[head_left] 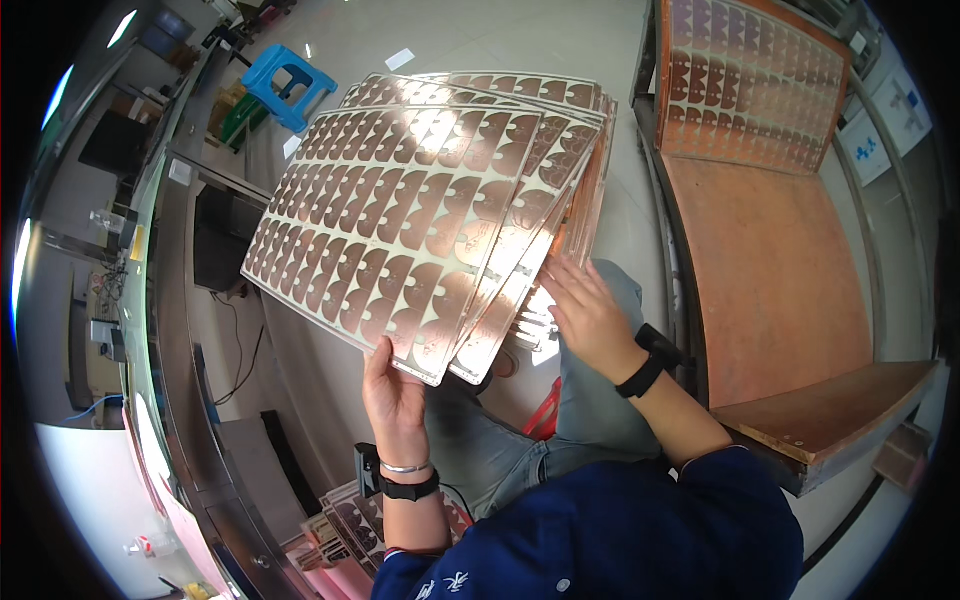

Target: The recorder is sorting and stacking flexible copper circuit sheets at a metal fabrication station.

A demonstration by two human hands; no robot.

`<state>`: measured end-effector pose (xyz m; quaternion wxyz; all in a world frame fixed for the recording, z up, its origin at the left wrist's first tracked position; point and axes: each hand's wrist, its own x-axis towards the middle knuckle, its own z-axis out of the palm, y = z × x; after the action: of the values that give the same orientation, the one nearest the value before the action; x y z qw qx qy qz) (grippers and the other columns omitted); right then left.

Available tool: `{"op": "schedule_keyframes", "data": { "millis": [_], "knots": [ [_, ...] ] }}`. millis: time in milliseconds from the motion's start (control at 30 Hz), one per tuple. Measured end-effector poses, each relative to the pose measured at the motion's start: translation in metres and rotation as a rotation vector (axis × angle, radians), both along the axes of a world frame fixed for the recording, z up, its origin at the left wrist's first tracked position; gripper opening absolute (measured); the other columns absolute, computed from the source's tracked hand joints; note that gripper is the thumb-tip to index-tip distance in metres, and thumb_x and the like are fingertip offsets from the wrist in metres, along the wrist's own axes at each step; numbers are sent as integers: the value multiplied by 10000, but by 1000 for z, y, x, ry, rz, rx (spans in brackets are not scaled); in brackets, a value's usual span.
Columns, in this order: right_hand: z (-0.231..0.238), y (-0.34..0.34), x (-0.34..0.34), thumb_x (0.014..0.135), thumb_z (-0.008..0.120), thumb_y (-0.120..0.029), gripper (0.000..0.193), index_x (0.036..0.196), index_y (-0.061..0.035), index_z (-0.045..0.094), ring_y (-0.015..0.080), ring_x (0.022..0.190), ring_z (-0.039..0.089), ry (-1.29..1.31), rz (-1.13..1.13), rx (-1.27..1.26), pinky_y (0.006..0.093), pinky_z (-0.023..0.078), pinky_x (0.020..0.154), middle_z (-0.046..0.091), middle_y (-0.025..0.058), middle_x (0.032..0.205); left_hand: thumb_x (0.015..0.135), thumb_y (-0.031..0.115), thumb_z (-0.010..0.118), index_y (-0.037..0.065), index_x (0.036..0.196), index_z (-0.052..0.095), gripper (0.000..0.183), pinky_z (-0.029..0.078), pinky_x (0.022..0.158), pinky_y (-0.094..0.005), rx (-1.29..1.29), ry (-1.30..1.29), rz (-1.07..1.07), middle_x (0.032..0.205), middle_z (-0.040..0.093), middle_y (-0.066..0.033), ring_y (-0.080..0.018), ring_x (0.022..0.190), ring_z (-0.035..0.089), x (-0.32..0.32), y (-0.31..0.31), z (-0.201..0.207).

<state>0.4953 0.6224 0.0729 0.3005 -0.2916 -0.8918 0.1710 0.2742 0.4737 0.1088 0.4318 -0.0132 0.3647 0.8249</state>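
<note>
A large copper-patterned panel [375, 215], with rows of rounded copper shapes and a pale border, lies tilted on top of a fanned stack of similar panels [560, 160]. My left hand [395, 390] grips its near edge, thumb on top and fingers hidden underneath. At the right side of the stack, my right hand [595, 320] has its fingers stretched out against the panel edges, where bright glare blurs the contact. The panels' edges are offset from one another near the right hand. Both wrists wear black bands.
A rack [780, 270] with a copper-coloured board stands at the right, more patterned panels [755, 80] leaning at its top. A blue stool [288, 85] is at the far left. A dark-framed bench [200, 400] runs along the left. More panels [350, 520] lie below my left forearm.
</note>
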Motion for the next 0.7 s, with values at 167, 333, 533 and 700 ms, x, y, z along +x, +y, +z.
{"op": "schedule_keyframes", "data": {
  "millis": [167, 333, 533, 700],
  "knots": [
    [-12, -37, -10, 780, 637, -190, 413, 1147, -15, 564, 272, 1191, 465, -51, 145, -38, 513, 262, 1054, 547, 136, 1181, 912, 56, 462, -34, 1225, 418, 329, 410, 997, -470, -26, -10, 28, 1227, 516, -175, -305, 1145, 505, 4, 1, -1],
    [4, -60, -19, 799, 618, -218, 304, 1047, -43, 609, 254, 1146, 478, 5, 215, -52, 469, 278, 1046, 576, 96, 1102, 908, 64, 473, -27, 1228, 420, 336, 402, 1002, -478, -30, -32, 12, 1224, 521, -171, -302, 1153, 500, -5, -4, -3],
    [2, -74, 1, 861, 559, -121, 260, 1103, -24, 559, 269, 1085, 525, 160, 284, -512, 358, 403, 955, 560, 109, 1137, 914, 78, 467, -23, 1238, 413, 343, 403, 1000, -469, -42, -73, 7, 1220, 522, -158, -295, 1151, 498, -4, -8, -7],
    [-14, -90, -12, 953, 458, -136, 381, 1291, 23, 379, 235, 1163, 490, 602, 295, -1488, 325, 398, 978, 507, 157, 1233, 926, 113, 466, -5, 1262, 392, 364, 403, 994, -457, -90, 13, -33, 1252, 497, -143, -284, 1157, 493, -2, -8, -8]
  ]
}}
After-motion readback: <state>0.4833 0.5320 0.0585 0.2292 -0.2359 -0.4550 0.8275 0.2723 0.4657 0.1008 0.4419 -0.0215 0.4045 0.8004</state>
